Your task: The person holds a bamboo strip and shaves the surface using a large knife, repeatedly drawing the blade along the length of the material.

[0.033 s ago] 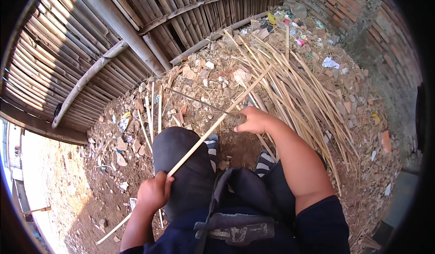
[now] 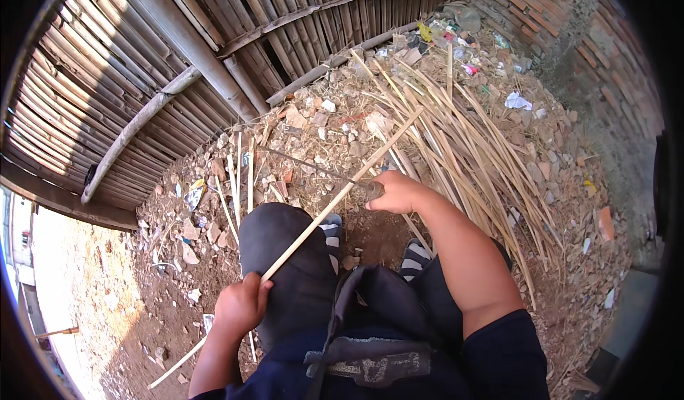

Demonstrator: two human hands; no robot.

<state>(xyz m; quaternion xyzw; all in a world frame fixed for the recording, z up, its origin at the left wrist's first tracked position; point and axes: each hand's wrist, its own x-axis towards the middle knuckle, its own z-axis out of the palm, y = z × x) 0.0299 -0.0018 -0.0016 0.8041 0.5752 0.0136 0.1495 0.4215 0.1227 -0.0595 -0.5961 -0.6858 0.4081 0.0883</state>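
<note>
Head view puts me looking straight down over a seated person's knees on rubble-strewn ground, and I read the work in hand as trimming a long bamboo strip with a blade. That strip runs on a diagonal from beside the left hip, across the dark-trousered left knee, and up toward the heap of split bamboo lying to the right. My left hand has its fingers wrapped fully round the lower part of the strip, just below the knee — a closed grip, no gap that I can see. My right hand is curled tight round the handle of a long thin knife, whose blade points away to the left and lies close to the strip near the hand; whether the edge actually bites the bamboo I cannot tell. I judge the shaving stroke to be under way or about to start — the next move would call for a steady hold from the left hand while the blade travels along the strip, away from the knee. A few cut strips lie on the ground beyond the knee, below a bamboo fence.
</note>
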